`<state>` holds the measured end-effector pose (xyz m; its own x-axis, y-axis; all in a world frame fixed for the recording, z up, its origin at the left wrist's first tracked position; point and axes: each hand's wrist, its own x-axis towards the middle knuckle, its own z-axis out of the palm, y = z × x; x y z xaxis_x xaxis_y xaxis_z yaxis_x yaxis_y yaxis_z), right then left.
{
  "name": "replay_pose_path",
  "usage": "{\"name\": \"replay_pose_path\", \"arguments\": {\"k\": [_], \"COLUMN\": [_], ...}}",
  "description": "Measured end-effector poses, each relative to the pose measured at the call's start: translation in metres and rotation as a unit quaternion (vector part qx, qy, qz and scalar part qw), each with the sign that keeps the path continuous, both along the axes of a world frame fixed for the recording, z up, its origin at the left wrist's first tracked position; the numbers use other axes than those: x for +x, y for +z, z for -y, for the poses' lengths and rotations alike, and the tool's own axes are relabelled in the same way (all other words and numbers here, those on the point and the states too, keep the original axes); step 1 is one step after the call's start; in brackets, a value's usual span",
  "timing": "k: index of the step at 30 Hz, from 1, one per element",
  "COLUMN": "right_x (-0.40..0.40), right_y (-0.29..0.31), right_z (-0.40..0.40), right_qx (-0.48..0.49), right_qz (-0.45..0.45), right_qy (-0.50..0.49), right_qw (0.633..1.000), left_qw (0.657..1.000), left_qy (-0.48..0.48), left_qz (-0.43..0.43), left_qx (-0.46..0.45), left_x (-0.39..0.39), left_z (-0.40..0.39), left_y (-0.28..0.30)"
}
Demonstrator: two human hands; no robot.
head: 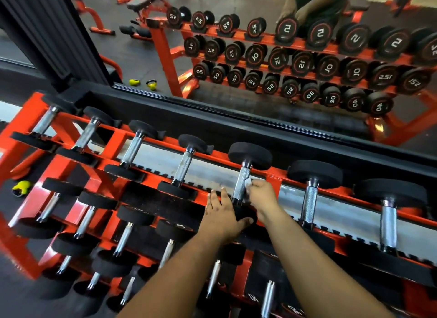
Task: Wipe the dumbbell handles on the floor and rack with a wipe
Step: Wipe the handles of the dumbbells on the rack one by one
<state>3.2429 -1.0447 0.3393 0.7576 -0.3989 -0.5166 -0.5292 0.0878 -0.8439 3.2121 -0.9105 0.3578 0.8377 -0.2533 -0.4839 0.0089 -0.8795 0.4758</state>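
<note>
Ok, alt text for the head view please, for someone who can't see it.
The right hand presses a white wipe against a dumbbell handle on the top tier of an orange rack, while the left hand steadies that dumbbell's near head.

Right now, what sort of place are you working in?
Most likely a gym's free-weights area: an orange dumbbell rack, a wall mirror reflecting numbered weights, and weight benches behind.
</note>
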Motion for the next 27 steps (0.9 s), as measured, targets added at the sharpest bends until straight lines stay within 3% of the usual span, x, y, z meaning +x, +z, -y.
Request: {"name": "replay_pose_path", "arguments": {"k": [3,5,11,16,23,27], "right_x": [0.020,0.022,0.006,0.027,0.036,0.046], "right_y": [0.004,0.003,-0.016,0.001,0.012,0.013], "right_z": [0.002,0.000,0.006,0.012,0.007,0.019], "right_qx": [0.096,0.106,0.038,0.112,0.221,0.213], "right_qz": [0.001,-0.013,-0.056,-0.014,-0.008,-0.015], "right_qy": [-0.125,-0.140,-0.051,-0.116,-0.026,-0.027], "right_qw": [0.987,0.984,0.996,0.987,0.975,0.977], "left_qw": [1.000,1.000,1.000,1.000,1.000,1.000], "left_qy": [-0.005,-0.006,-0.007,-0.012,-0.007,-0.008], "left_qz": [-0.001,0.001,0.004,0.010,0.004,0.009], "left_qx": [0.005,0.005,0.005,0.011,0.008,0.009], "left_x": [0.000,0.000,0.000,0.000,0.000,-0.001], "left_z": [0.000,-0.001,-0.002,-0.001,-0.001,-0.001], "left_y": [-0.001,-0.001,-0.002,0.000,0.002,0.003]}}
